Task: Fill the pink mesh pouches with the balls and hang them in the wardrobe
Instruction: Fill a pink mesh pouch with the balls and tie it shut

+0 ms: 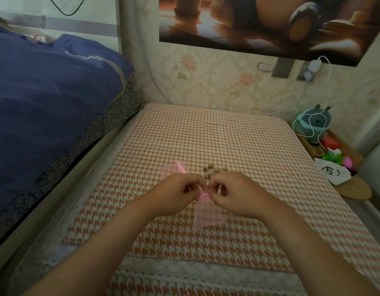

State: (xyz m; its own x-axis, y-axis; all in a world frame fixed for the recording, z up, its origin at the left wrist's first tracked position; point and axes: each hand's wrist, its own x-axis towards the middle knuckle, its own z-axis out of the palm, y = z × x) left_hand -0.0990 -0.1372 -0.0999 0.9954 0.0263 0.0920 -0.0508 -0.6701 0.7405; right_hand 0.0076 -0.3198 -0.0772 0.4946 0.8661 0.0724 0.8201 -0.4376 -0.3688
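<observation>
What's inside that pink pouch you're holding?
Through the pink pouch only the checked cloth shows; the balls lie beyond it. The left hand and right hand hide its mouth.

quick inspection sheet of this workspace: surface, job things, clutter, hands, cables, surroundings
surface: orange houndstooth cloth, lace trim at the near edge
job's things: pink mesh pouch held at its mouth; second pouch lying flat behind; brown balls loose on the cloth
clutter: teal plush and white printed bag off the right edge
grippers: left hand and right hand both pinch the pouch mouth
cables: white cable from wall charger draped over the plush
surroundings: blue bedding left, poster on the wall
</observation>
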